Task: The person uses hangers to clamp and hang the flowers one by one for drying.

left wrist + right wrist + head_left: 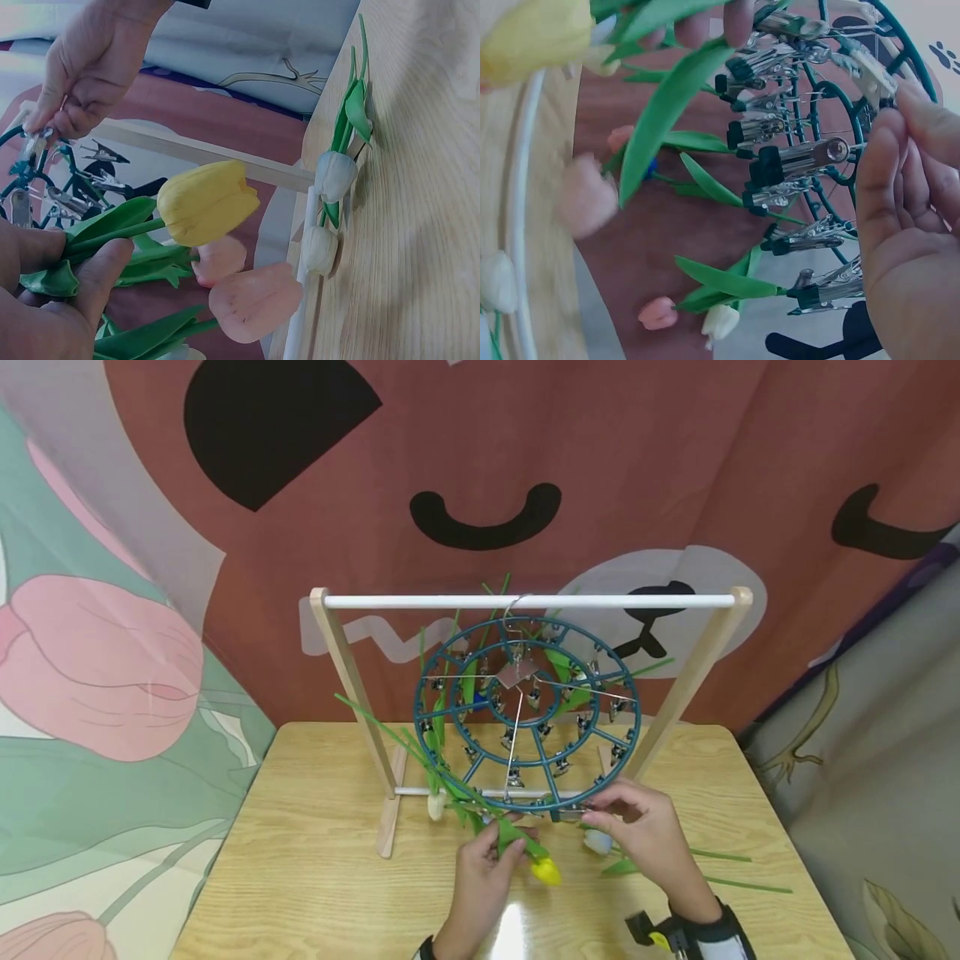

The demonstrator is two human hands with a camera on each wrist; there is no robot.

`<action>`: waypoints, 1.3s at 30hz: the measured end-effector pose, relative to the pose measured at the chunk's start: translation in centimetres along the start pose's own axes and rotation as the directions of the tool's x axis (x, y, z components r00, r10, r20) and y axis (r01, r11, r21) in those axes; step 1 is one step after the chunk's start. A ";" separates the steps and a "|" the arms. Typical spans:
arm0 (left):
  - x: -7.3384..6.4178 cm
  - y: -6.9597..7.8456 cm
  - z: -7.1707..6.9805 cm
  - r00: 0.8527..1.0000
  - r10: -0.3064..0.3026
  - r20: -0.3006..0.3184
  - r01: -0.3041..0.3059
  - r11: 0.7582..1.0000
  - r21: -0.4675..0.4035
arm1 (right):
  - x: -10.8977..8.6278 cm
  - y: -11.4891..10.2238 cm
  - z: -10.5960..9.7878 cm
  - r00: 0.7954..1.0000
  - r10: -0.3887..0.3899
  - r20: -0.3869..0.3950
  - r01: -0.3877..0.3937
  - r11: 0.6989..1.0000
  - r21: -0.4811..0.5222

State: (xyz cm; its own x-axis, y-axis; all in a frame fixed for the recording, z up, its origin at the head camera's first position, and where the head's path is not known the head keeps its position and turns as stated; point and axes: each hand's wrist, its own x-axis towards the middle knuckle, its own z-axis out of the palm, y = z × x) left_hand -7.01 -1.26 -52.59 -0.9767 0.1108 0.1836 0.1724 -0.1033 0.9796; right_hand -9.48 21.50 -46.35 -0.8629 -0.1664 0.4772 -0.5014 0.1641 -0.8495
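My left hand (480, 868) pinches the green stem and leaves of a yellow tulip (546, 871) between thumb and fingers, its bloom pointing right, just below the front rim of a round hanging clip rack (540, 752). At the rack's front right edge, my right hand (651, 831) pinches a metal clip (871, 79) between thumb and fingertips. The left wrist view has the yellow bloom (206, 202) beside pink tulips (255, 301). Several tulips hang from the rack's clips; in the right wrist view a pink tulip (658, 313) and a white one (721, 321) hang together.
The blue-green rack hangs by a hook from a white bar (450, 602) on a wooden stand (690, 681). On the wooden table (300, 852), a pale blue tulip (597, 841) and long green stems lie to the right. A printed curtain (637, 460) hangs behind.
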 end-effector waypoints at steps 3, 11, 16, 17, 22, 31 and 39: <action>-0.1 0.1 0.1 1.000 0.004 -0.013 -0.004 1.000 0.006 | -0.3 0.0 0.3 0.999 0.013 0.033 -0.014 0.999 0.043; -0.8 -0.2 0.9 0.998 0.058 -0.030 -0.056 0.995 0.077 | -0.4 -0.2 2.2 0.996 -0.038 0.075 0.026 0.987 0.159; -1.0 0.1 0.8 0.998 0.056 0.001 -0.056 0.989 0.134 | -0.1 -0.5 3.2 0.996 -0.062 0.062 0.052 0.987 0.149; -1.0 0.1 0.8 0.999 0.048 0.009 -0.048 0.989 0.137 | 0.0 -0.5 3.4 0.995 -0.077 0.059 0.067 0.986 0.154; -1.2 0.3 0.5 0.998 0.031 0.062 -0.040 0.987 0.155 | 0.3 -0.5 3.8 0.988 -0.147 0.054 0.135 0.974 0.180; -1.3 0.3 -0.2 0.992 0.015 0.125 -0.037 0.983 0.181 | 0.2 0.0 3.9 0.981 -0.180 0.072 0.168 0.975 0.146; -1.5 0.1 -0.8 0.988 0.030 0.153 -0.066 0.970 0.234 | 0.2 -0.1 4.0 0.972 -0.182 0.151 0.163 0.979 0.125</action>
State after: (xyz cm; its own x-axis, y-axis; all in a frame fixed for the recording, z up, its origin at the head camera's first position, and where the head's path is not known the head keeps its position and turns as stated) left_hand -5.60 -2.21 -52.86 -0.9400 0.2578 0.2232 0.2613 0.1240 0.9572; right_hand -9.32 17.60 -47.11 -0.7378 -0.3387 0.5838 -0.6237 0.0116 -0.7815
